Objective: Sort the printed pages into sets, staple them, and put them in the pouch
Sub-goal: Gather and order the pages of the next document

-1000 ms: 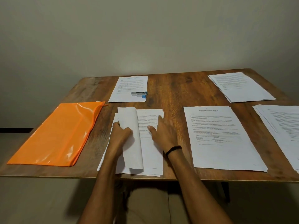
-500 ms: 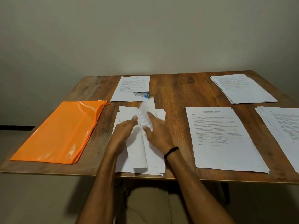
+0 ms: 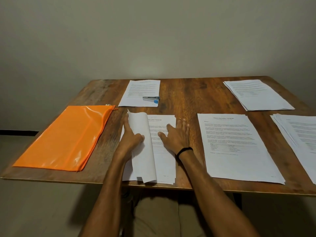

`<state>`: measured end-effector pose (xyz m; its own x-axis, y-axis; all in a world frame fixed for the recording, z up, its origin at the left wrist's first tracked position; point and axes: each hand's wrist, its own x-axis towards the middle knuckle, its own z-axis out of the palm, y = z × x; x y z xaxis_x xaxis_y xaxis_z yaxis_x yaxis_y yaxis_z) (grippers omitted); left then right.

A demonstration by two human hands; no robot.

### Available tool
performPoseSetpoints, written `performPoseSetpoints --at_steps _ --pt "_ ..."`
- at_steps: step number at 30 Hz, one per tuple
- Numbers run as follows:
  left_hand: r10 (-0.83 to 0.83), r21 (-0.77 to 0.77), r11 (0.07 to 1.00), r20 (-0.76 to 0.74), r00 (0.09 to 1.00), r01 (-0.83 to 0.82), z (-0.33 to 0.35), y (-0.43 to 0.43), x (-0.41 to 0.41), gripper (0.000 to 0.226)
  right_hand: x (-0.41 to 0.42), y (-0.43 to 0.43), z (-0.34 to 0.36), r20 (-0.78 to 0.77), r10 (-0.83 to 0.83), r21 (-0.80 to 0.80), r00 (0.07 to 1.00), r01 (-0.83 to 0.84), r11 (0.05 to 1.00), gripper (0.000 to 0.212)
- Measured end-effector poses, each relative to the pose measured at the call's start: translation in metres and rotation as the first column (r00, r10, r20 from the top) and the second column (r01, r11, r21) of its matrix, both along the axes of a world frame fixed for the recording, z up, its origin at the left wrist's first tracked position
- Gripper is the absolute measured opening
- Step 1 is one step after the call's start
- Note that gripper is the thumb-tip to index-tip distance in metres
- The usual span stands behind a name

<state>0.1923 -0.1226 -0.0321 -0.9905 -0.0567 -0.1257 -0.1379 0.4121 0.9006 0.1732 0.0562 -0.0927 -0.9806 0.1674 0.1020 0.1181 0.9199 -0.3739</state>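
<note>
Your right hand (image 3: 177, 136) has spread flat on the stack (image 3: 165, 161); beside it, your left hand (image 3: 131, 139) pinches turned pages (image 3: 142, 154). If you slacken, they flop back.

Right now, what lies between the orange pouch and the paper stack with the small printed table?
In the head view, another paper stack, with the left hand holding up its curled top page and the right hand pressing flat on it.

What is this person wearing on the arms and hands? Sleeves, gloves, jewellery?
No sleeves or gloves: the left arm and right arm are bare down to the frame's bottom edge. A thin black band circles the right wrist, just behind the right hand. The left hand and its wrist carry nothing. No rings can be made out, though the fingers are slightly blurred.
</note>
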Motion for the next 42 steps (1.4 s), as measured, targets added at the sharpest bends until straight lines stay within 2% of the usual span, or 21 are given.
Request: performPoseSetpoints --at_steps 3,8,13,15,16,17,18,19,20,21,23,26,27,28,30,31,32,34,37,39,42 --pt "-0.088 -0.081 0.993 0.03 0.996 0.09 -0.002 0.001 -0.003 0.09 0.001 -0.009 0.004 -0.017 0.04 0.001 0.999 -0.04 0.999 0.043" --pt "-0.113 -0.035 0.993 0.091 0.989 0.117 0.002 0.001 -0.003 0.058 0.003 -0.012 0.008 0.05 -0.013 -0.022 0.999 0.015 1.0 0.079" --pt "-0.135 0.015 0.991 0.111 0.985 0.134 -0.005 -0.002 -0.005 0.036 0.004 -0.012 0.018 0.019 0.078 0.025 0.997 -0.079 0.997 0.065" --pt "-0.157 0.045 0.987 0.138 0.978 0.152 -0.002 -0.002 -0.003 0.023 0.003 -0.016 0.02 -0.024 0.16 -0.131 0.987 -0.162 0.978 0.06" --pt "-0.172 0.058 0.985 0.142 0.975 0.165 0.0 -0.002 -0.002 0.039 0.005 -0.019 0.023 -0.047 0.195 -0.32 0.98 -0.199 0.926 0.059" --pt "-0.184 0.059 0.982 0.142 0.973 0.177 -0.001 -0.003 -0.003 0.071 0.009 -0.023 0.028 -0.061 0.223 -0.546 0.973 -0.22 0.808 0.06" --pt "-0.175 0.067 0.984 0.161 0.971 0.167 -0.001 -0.002 -0.005 0.097 0.013 -0.027 0.035 -0.056 0.253 -0.745 0.966 -0.209 0.634 0.06" --pt "-0.149 0.075 0.988 0.186 0.971 0.137 -0.001 -0.001 -0.008 0.105 0.017 -0.03 0.039 -0.059 0.271 -0.869 0.961 -0.183 0.459 0.056" --pt "-0.111 0.086 0.992 0.21 0.971 0.095 0.0 0.001 -0.01 0.1 0.018 -0.031 0.04 -0.059 0.273 -0.925 0.96 -0.155 0.346 0.05" --pt "-0.082 0.09 0.994 0.224 0.971 0.063 0.001 0.002 -0.011 0.092 0.018 -0.029 0.041 -0.055 0.257 -0.952 0.965 -0.129 0.277 0.046" --pt "-0.061 0.09 0.995 0.226 0.972 0.041 -0.002 0.002 -0.014 0.076 0.015 -0.022 0.039 -0.046 0.21 -0.973 0.977 -0.092 0.213 0.045" --pt "-0.004 0.096 0.995 0.186 0.983 -0.015 -0.012 0.001 -0.015 0.026 0.011 -0.012 0.034 -0.069 0.122 -0.955 0.99 -0.101 0.28 0.022" --pt "0.017 0.091 0.995 0.191 0.982 -0.035 -0.015 0.001 -0.016 0.02 0.009 -0.009 0.031 -0.084 0.109 -0.922 0.99 -0.119 0.368 0.021" --pt "0.027 0.085 0.995 0.197 0.98 -0.044 -0.016 0.002 -0.016 0.019 0.006 -0.006 0.027 -0.096 0.101 -0.854 0.99 -0.134 0.502 0.026" --pt "0.036 0.067 0.997 0.186 0.982 -0.049 -0.014 0.004 -0.015 0.015 -0.004 0.0 0.015 -0.062 0.076 -0.53 0.995 -0.097 0.843 0.045" --pt "0.039 0.074 0.996 0.184 0.982 -0.053 -0.014 0.004 -0.013 0.013 -0.007 0.003 0.009 -0.029 0.044 -0.322 0.999 -0.051 0.945 0.056" --pt "0.032 0.087 0.995 0.186 0.982 -0.049 -0.016 0.003 -0.014 0.012 -0.01 0.006 0.004 -0.005 0.017 -0.159 1.0 -0.018 0.987 0.066" --pt "0.019 0.104 0.994 0.168 0.986 -0.037 -0.017 0.002 -0.014 0.011 -0.011 0.009 0.0 0.033 0.014 -0.014 0.999 -0.013 1.0 0.074" --pt "0.034 0.1 0.994 0.159 0.987 -0.05 -0.017 0.0 -0.014 0.023 -0.009 0.008 0.002 0.02 0.041 0.053 0.999 -0.042 0.998 0.069" --pt "0.025 0.087 0.995 0.154 0.988 -0.039 -0.015 0.002 -0.013 0.031 -0.007 0.006 0.005 0.031 0.059 -0.002 0.998 -0.059 0.998 0.06" --pt "-0.005 -0.001 1.0 0.164 0.986 0.005 -0.011 0.006 -0.013 0.052 -0.003 -0.005 0.009 0.003 0.088 -0.19 0.996 -0.086 0.978 0.053"
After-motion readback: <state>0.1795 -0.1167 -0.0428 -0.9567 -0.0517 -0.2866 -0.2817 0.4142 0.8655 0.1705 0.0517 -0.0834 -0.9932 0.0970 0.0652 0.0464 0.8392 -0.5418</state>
